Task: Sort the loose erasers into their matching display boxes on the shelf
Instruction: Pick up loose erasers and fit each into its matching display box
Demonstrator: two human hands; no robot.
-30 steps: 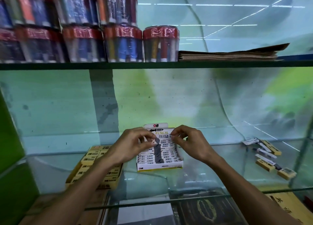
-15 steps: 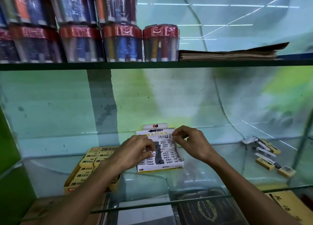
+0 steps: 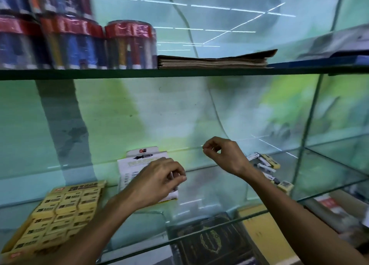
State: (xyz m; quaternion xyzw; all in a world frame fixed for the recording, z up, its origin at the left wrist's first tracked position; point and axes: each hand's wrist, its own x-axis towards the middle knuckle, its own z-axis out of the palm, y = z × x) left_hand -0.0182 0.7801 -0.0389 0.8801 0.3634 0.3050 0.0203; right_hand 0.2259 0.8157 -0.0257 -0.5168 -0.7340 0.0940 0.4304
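Note:
A white display box (image 3: 127, 165) of white pencil erasers stands on the glass shelf (image 3: 329, 177), left of centre. My left hand (image 3: 159, 181) lies over its right half with fingers curled. A white eraser (image 3: 171, 174) shows as a sliver pinched between thumb and fingers. My right hand (image 3: 223, 155) hovers in the air to the right of the box, thumb and forefinger tip to tip, holding nothing. A yellow box (image 3: 60, 210) of yellow 2B erasers sits at the lower left. Several loose white and yellow erasers (image 3: 267, 163) lie behind my right wrist.
Red-topped tubs of pens (image 3: 127, 45) and a stack of brown paper (image 3: 213, 60) stand on the upper shelf. A glass side panel (image 3: 311, 125) closes the right end. Dark books (image 3: 211, 242) lie beneath the shelf.
My right hand has left the white box and moved up and to the right. My left hand stays on the box. The view has swung right and is blurred.

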